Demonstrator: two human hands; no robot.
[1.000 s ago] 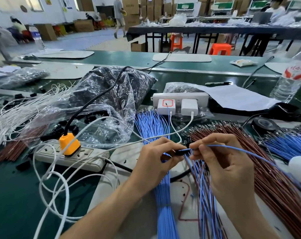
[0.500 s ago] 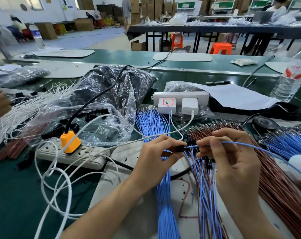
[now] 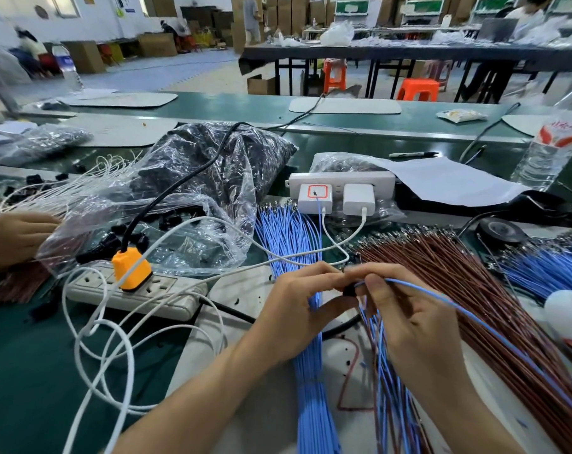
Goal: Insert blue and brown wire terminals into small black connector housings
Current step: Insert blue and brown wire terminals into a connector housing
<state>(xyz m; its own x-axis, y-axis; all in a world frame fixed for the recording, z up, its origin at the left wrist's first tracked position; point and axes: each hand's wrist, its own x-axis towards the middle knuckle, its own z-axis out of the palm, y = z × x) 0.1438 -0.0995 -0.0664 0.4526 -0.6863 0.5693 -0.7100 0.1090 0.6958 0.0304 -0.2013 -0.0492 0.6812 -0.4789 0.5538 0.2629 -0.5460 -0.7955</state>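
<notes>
The green work table [image 3: 32,371] fills the whole lower part of the view. On its left half lies a big clear plastic bag [image 3: 212,178] full of small dark parts, and a black cable goes over it. At the right, a wide bundle of brown wires [image 3: 474,290] is spread out like a fan, with the metal terminals at its far end. In the middle, a bundle of blue wires [image 3: 288,237] runs toward the person and passes under the left hand. A second blue bundle [image 3: 546,267] lies at the far right, beside the brown one. A flat white power strip [image 3: 160,286] lies in front of the bag with an orange plug [image 3: 131,268] in it, and loose white cables [image 3: 93,326] loop around it. An upright white socket strip [image 3: 340,180] behind the blue wires carries two white chargers.

The left hand [image 3: 297,309] and the right hand [image 3: 412,322] meet above the table, between the blue and brown bundles. The left hand pinches a small black connector housing [image 3: 349,289] between thumb and fingers. The right hand pinches a single blue wire [image 3: 455,306] just beside this housing. The end of the wire is at the housing, but I cannot tell whether its terminal is already inside. The wire then runs to the lower right, over the brown wires.
</notes>
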